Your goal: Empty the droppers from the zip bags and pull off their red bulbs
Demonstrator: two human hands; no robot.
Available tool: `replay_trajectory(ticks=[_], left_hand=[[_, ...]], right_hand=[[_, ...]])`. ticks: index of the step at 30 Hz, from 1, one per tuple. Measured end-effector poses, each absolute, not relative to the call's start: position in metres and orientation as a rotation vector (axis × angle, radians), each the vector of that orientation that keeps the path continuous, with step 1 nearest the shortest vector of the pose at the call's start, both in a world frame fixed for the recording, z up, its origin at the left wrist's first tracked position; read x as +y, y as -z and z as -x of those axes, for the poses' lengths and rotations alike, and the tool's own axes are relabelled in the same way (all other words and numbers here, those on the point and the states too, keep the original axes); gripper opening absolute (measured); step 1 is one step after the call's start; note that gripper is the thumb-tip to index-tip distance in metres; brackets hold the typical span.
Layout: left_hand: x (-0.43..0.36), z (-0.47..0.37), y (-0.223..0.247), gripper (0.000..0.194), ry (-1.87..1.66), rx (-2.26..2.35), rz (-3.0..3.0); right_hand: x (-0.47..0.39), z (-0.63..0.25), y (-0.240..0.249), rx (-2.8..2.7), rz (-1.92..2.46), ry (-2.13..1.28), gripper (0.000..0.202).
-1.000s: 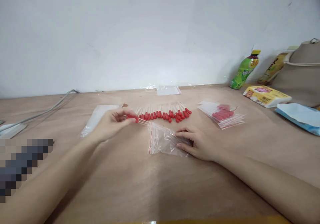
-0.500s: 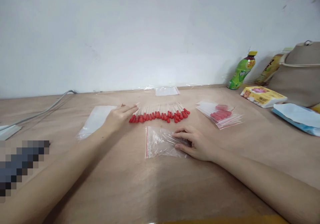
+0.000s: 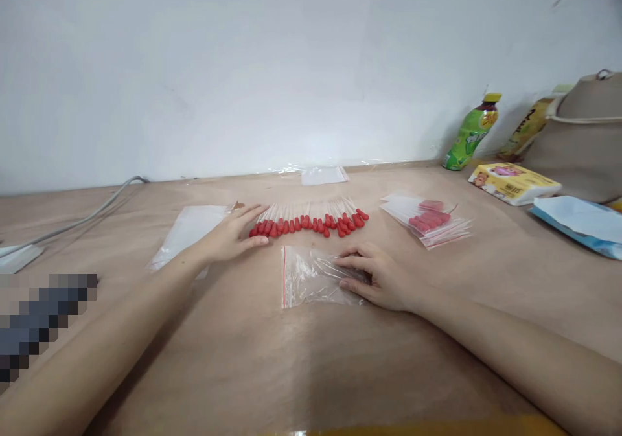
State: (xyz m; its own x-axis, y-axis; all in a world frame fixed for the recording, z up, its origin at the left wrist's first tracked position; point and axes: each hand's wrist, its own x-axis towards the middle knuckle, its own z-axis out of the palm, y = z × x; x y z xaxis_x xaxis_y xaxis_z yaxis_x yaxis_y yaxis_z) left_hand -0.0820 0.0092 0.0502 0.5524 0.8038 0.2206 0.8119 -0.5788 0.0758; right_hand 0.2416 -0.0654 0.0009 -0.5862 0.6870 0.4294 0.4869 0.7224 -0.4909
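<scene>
A row of thin pale sticks with red, rounded ends [image 3: 305, 223] lies side by side in the middle, red ends toward me. My left hand [image 3: 236, 232] is at the row's left end, thumb apart from the fingers and reaching by the red ends. Fingers spread and slightly bent, my right hand [image 3: 381, 277] rests on the right part of a clear zip bag [image 3: 308, 280] with a red seal line. That bag lies flat in front of the row. To the right, several zip bags [image 3: 396, 209] are stacked, with red-ended pieces [image 3: 430, 220] inside.
Flat clear bags [image 3: 187, 225] lie left of the row, partly under my left forearm. Another small bag [image 3: 324, 175] sits by the wall. At right stand a green bottle [image 3: 472, 131], a yellow tissue pack [image 3: 515, 183], a blue-white packet [image 3: 578, 225] and a grey-beige bag [image 3: 578, 144]. A grey cable [image 3: 92, 212] runs left.
My left thumb has come out from under the hand and now extends beside the leftmost red ends, opening the hand. The right hand and the bag under it stay in place.
</scene>
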Motion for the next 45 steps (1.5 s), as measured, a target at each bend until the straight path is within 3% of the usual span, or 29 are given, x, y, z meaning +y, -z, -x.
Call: replay_trajectory(ticks=[10,14,18,20,25,30,34,38,41,45], left_hand=[[0.025,0.077,-0.017,0.053,0.422,-1.464,2.802],[0.001,0.069,-0.019,0.051,0.731,-1.426,2.660],[-0.052,0.045,-0.025,0.042,1.059,-1.619,2.533],[-0.076,0.032,-0.026,0.048,0.919,-1.671,2.654],[-0.098,0.023,-0.029,0.057,0.166,-1.385,2.940],[-0.091,0.033,-0.033,0.063,0.041,-1.478,2.969],[-0.091,0.029,-0.029,0.075,0.402,-1.645,3.012],[-0.088,0.022,-0.020,0.074,0.924,-1.850,3.000],[-0.083,0.023,-0.018,0.066,1.050,-1.857,3.011],[-0.076,0.029,-0.026,0.064,1.025,-2.082,3.018]], right_hand=[[-0.066,-0.241,-0.003,-2.332,0.900,-0.386,0.032],[-0.068,-0.243,-0.008,-2.375,0.964,-0.309,0.036],[-0.071,-0.244,-0.011,-2.451,1.036,-0.237,0.055],[-0.072,-0.244,-0.012,-2.529,1.052,-0.234,0.064],[-0.071,-0.243,-0.015,-2.742,1.070,-0.294,0.069],[-0.071,-0.246,-0.018,-2.792,1.121,-0.266,0.073],[-0.075,-0.246,-0.016,-2.720,1.122,-0.160,0.071],[-0.068,-0.252,-0.017,-2.381,1.167,-0.006,0.043],[-0.049,-0.269,-0.023,-2.095,1.212,0.172,0.027],[-0.024,-0.305,-0.033,-1.895,1.603,0.404,0.031]])
